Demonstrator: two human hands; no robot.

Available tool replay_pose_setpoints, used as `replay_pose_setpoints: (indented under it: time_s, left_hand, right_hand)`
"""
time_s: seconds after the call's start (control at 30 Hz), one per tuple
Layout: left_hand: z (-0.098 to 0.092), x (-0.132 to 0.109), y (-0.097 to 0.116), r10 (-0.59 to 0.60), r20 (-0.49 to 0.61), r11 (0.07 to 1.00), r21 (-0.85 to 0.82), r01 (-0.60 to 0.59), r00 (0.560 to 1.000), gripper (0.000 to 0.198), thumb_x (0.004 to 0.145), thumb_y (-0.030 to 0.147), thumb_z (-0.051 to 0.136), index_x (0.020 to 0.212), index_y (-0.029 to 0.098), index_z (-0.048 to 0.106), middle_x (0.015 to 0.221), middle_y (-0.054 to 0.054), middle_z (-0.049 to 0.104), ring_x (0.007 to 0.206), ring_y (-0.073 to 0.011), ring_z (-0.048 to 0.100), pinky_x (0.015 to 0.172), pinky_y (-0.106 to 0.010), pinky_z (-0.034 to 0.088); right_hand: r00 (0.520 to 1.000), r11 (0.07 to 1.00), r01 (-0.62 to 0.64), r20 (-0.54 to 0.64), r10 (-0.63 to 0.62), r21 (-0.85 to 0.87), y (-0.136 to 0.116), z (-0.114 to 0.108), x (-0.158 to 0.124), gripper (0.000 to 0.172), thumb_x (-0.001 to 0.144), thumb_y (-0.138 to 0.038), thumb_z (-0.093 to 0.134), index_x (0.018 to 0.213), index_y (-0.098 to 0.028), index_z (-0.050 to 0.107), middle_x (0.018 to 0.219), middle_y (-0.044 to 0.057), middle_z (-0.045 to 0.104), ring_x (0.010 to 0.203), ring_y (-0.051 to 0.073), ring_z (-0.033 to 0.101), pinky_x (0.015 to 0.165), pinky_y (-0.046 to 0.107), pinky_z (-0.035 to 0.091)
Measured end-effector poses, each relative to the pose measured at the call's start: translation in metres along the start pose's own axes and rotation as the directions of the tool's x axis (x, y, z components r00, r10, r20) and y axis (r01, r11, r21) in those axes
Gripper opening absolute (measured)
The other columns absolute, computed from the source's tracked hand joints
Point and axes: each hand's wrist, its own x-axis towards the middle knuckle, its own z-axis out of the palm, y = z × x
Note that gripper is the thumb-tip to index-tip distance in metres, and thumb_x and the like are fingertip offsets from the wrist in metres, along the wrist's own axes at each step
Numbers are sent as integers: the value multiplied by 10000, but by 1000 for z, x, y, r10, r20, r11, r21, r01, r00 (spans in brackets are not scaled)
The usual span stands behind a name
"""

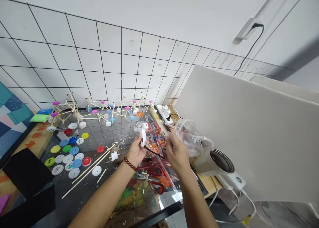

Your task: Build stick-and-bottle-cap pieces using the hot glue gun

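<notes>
My left hand (136, 151) is closed around the handle of a white glue gun (143, 134), held upright above the table, and its black cord loops down toward the right. My right hand (176, 152) is beside it, fingers pinched on something small I cannot make out near a clear plastic bag (159, 138) of sticks. A red bead bracelet circles my left wrist. Red-handled scissors (154, 178) lie on the table under both hands.
Several coloured bottle caps (69, 153) and long wooden sticks (92, 166) lie at left. Stick-and-cap models (99, 112) line the tiled wall. A crumpled bag (193, 136), a tipped cup (214, 161), a power strip (164, 112) and a big white board (249, 131) stand at right.
</notes>
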Motion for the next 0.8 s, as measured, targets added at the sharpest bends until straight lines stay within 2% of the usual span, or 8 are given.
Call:
replay_pose_setpoints:
  time_s: [0.1,0.23,0.4,0.6,0.8]
  left_hand:
    - [-2,1,1,-25,-16,999,-27,24,1000,150,961,190,483,950,94,598,714,-63,618,503,-52,526,396,-103,405]
    - [-3,0,-1,-25,5,999,-21,25,1000,166,965,210,475,938,98,594,739,-65,616,529,-63,523,402,-122,410]
    - [-5,-1,3,-22,31,1000,22,22,999,135,910,233,576,911,103,614,708,-45,599,505,-63,482,390,-136,378]
    - [-9,-1,3,0,50,995,96,-5,999,247,824,290,698,946,82,647,707,-38,603,510,-60,484,402,-141,358]
    - [-19,4,0,142,60,948,279,-153,988,435,687,429,808,938,102,670,698,-28,622,492,-54,481,410,-152,329]
  right_hand:
    - [996,981,-29,80,45,-192,2,-3,-5,441,1007,-392,314,1322,-231,577,1182,98,685,958,244,674,748,320,489]
    - [982,935,-34,164,97,-353,1,-2,-7,420,999,-299,365,1370,-262,558,1107,90,720,870,230,694,669,283,463]
    - [977,897,-3,190,97,-443,-4,-3,-7,407,996,-312,406,1380,-346,538,1086,49,723,846,214,693,608,265,430]
    - [962,860,17,244,125,-510,-11,-4,-5,403,998,-317,404,1374,-350,544,1079,52,722,818,211,694,574,266,399]
    - [972,834,66,224,70,-548,-5,-7,-13,394,981,-295,440,1348,-352,570,940,26,723,742,176,677,521,250,332]
